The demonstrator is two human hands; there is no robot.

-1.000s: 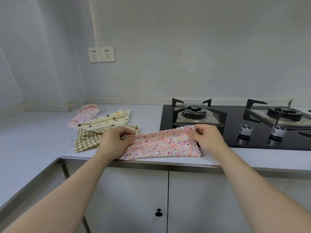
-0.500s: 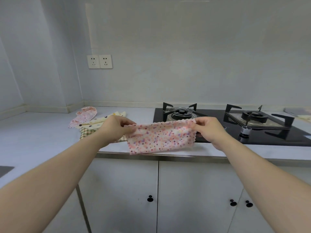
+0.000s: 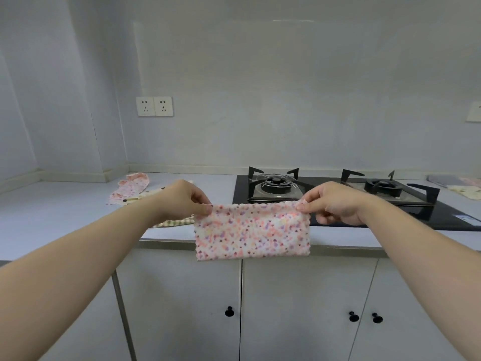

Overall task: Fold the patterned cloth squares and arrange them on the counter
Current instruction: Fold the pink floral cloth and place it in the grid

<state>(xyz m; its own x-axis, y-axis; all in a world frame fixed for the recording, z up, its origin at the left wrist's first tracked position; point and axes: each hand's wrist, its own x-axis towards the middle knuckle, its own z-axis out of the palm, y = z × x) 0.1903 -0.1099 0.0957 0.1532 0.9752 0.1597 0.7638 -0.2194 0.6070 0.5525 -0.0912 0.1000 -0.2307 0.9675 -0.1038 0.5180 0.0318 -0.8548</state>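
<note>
Just below the two grips, nearest the person, the floral cloth [image 3: 252, 233] hangs in the air in front of the cabinet doors [image 3: 307, 308]. It is a wide band, seemingly already doubled, and its long axis runs level from one hand to the other. The left hand [image 3: 182, 201] pinches the upper left corner between thumb and forefinger. The right hand [image 3: 335, 204] pinches the upper right corner the same way, so each grip is clamped on the cloth with the top edge stretched between them. Both hands sit at about the same height and reach, so neither is plainly nearer.

The surface [image 3: 351, 237] lies just beyond and under the grips, and the cloth's lower edge dangles past its front lip. The next fold would likely carry one grip across to the other, halving the long axis. Beyond the left grip lie a checked cloth [image 3: 174, 222] and, farther back, a pink cloth [image 3: 131, 187]. Beyond the right grip sits the hob [image 3: 442, 217].
</note>
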